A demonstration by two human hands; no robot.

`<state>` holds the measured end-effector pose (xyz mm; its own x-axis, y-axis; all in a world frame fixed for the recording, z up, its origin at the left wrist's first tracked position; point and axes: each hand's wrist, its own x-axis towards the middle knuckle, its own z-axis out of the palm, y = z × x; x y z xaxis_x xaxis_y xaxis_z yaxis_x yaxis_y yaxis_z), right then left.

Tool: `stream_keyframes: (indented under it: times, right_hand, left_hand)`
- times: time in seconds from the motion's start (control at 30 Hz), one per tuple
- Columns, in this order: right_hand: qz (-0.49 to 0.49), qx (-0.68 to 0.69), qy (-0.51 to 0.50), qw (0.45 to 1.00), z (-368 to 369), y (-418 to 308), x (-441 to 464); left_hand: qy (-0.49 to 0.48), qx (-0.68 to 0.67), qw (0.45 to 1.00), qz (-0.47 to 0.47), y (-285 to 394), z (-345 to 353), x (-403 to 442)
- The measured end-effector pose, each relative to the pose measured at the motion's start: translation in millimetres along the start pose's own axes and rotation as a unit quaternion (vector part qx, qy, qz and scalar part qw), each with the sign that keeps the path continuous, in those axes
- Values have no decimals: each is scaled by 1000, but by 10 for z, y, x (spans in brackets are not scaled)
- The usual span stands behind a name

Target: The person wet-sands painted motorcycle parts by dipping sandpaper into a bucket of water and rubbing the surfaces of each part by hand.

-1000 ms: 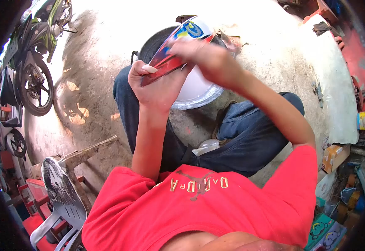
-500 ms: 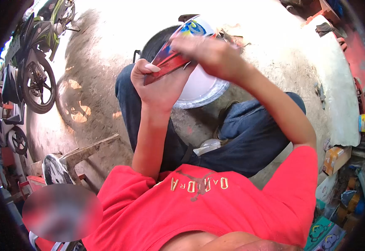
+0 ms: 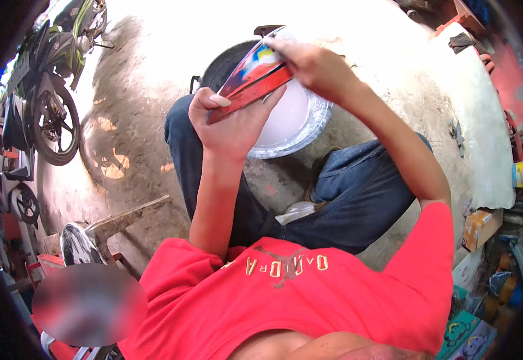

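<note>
From my head view, a motorcycle (image 3: pixel 51 66) stands off to my left, with a scuffed chair (image 3: pixel 80 243) nearer me; a cardboard box (image 3: pixel 482 229) sits at my right. Beyond my crossed legs, a white basin (image 3: pixel 282 149) overlaps a black tub (image 3: pixel 224 67). Above both, my left hand (image 3: pixel 231 127) pinches the red decorated panel (image 3: pixel 254 84), tilted; my right hand (image 3: pixel 321 73) is at its far end, its grip unclear.

Red fabric T-shirt (image 3: pixel 309 300): pale gold-outlined chest lettering (image 3: pixel 323 263), D, R and A legible; full word unclear, middle overlapped by brown figure print (image 3: pixel 283 270).
</note>
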<state>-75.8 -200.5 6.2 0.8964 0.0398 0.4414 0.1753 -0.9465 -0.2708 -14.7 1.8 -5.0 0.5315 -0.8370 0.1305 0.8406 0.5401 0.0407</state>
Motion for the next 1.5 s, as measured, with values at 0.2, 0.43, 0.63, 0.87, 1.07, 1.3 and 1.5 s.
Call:
stream_keyframes:
  times: [0.2,0.43,0.63,0.87,1.07,1.3,1.5]
  right_hand:
    - [-136,14,74,988,104,-298,-82]
    - [-192,11,112,975,112,-412,-71]
    - [66,-58,-76,993,105,357,-6]
    - [230,-170,-347,893,256,873,-315]
    - [239,-154,-362,888,931,1016,-471]
    - [285,-8,-301,910,3081,1376,-1284]
    - [332,32,-355,873,2900,917,-1264]
  left_hand:
    - [39,28,999,10,35,13,11]
    - [99,92,990,40,43,-5,-24]
    - [-6,25,1000,-2,38,-42,23]
    - [-14,29,999,9,52,-47,30]
    - [-9,50,999,4,73,-96,29]
    - [16,70,997,3,113,-48,11]
    - [18,51,998,-16,111,-2,-7]
